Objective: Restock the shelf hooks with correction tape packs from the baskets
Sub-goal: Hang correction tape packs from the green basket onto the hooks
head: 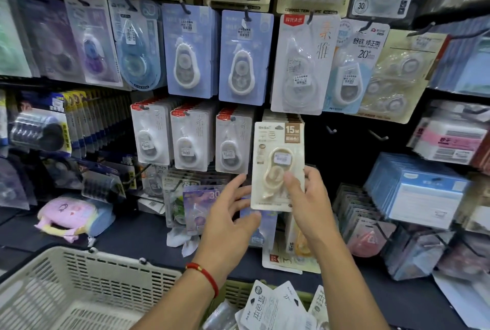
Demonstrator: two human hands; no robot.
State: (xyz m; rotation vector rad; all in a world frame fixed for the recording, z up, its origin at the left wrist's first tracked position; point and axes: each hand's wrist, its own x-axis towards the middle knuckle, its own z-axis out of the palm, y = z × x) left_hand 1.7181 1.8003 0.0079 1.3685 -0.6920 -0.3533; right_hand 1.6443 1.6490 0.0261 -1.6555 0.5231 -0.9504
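Observation:
A cream correction tape pack [273,144] marked 15M stands upright in front of the lower shelf row, with more cream packs hanging just behind it. My right hand [307,202] holds its lower right corner, thumb across the front. My left hand [233,210] is spread with straight fingers at the pack's lower left edge and holds nothing. Two bare hooks [331,130] [381,136] stick out of the dark panel to the right of the pack. More white 15M packs [267,308] lie in a green basket [233,290] at the bottom.
A cream plastic basket [79,284] sits at the lower left. Rows of other correction tape packs [191,51] fill the upper hooks. Stacked blue boxes [424,192] stand at the right, and a pink pouch [71,215] lies on the dark shelf at the left.

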